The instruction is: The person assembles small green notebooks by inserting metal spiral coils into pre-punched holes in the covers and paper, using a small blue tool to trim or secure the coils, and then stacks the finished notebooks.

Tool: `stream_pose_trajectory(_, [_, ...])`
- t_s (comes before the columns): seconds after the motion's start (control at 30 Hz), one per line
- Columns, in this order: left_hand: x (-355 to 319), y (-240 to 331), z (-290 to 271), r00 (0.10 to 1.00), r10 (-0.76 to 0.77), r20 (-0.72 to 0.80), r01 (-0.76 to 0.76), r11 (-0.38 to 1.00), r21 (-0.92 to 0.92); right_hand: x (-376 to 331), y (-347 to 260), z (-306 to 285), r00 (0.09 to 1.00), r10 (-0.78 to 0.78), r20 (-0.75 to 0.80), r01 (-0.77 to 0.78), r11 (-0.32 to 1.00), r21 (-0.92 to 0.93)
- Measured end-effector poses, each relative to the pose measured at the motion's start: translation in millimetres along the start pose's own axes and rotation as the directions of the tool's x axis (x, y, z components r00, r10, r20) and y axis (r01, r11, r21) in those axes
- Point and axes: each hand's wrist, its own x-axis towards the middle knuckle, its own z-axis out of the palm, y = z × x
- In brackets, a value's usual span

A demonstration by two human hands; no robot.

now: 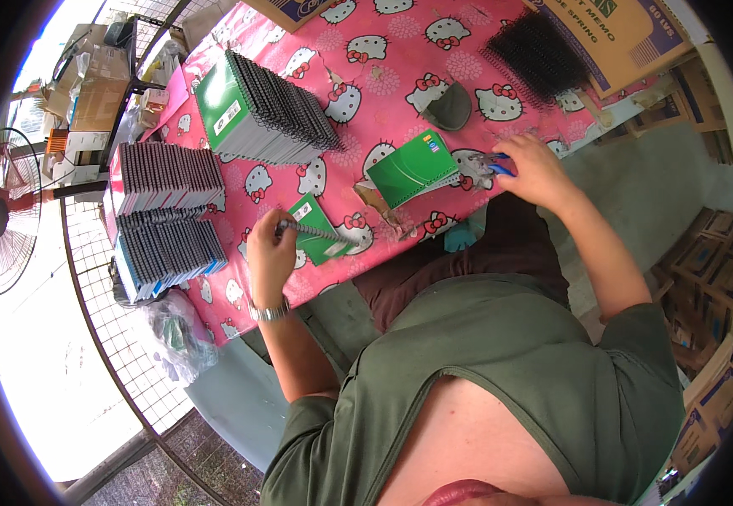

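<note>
My left hand [271, 253], a metal-banded watch on its wrist, is closed on one end of the spiral binding of a small green notebook [320, 250]. That notebook rests at the table's near edge, its dark coil facing up. In my right hand [535, 171] is a pair of blue-handled pliers [502, 169], with the jaws pointing left over a small clear plastic piece. Just left of the pliers lies a pile of green notebooks [413, 169]. A torn piece of brown cardboard [376, 207] sits between the pile and the held notebook.
Tall rows of spiral notebooks [278, 105] and shorter stacks [168, 181] stand on the left of the pink patterned tablecloth [366, 80]. Black loose coils [539, 59] and a carton [606, 42] are at the far right. A dark green rounded piece [448, 108] lies mid-table.
</note>
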Motion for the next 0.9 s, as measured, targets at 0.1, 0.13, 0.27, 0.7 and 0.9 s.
stream_pose_trajectory(0.1, [35.0, -50.8, 29.0, 0.992, -0.117, 0.057, 0.127, 0.963, -0.236, 17.4, 6.2, 2.6, 0.998, -0.058, 0.002, 0.058, 0.996, -0.062])
stream_pose_trajectory(0.13, [36.3, -64.3, 43.7, 0.996, -0.042, -0.074, 0.032, 0.991, -0.129, 26.2, 7.3, 0.9, 0.997, -0.072, -0.027, 0.070, 0.994, -0.079])
stream_pose_trajectory(0.27, [41.9, -57.7, 81.6, 0.953, 0.157, -0.261, -0.117, 0.980, 0.162, 74.6, 66.8, -15.8, 0.937, -0.012, -0.348, -0.047, 0.986, -0.159])
stream_pose_trajectory(0.7, [19.8, 102.6, 146.1, 0.783, 0.622, 0.008, -0.614, 0.772, 0.164, 105.9, 66.3, -24.8, 0.892, 0.077, -0.445, -0.169, 0.971, -0.171])
stream_pose_trajectory(0.9, [25.6, 100.4, 132.8, 0.708, 0.705, 0.031, -0.701, 0.698, 0.146, 70.2, 9.6, -18.0, 0.888, -0.127, -0.442, 0.235, 0.951, 0.199])
